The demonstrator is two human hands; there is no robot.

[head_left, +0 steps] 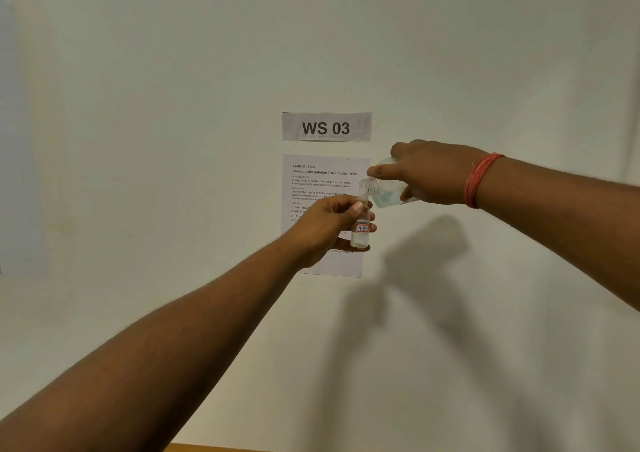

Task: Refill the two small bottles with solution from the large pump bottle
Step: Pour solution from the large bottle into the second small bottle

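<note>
My left hand (327, 228) grips a small clear bottle (361, 229) upright in front of the wall; it bears a label reading "17B" and holds a little clear liquid at the bottom. My right hand (431, 174) holds the large clear bottle (384, 191) tipped on its side, its open threaded neck pointing left and down right over the small bottle's mouth. Pale liquid lies in the lower side of the large bottle. No pump head or cap is in view. A second small bottle is not in view.
A pale wall fills the view. A sign "WS 03" (326, 127) and a printed task sheet (323, 181) hang on it behind my hands. A strip of wooden edge (214, 447) shows at the bottom. A red thread band (479, 181) circles my right wrist.
</note>
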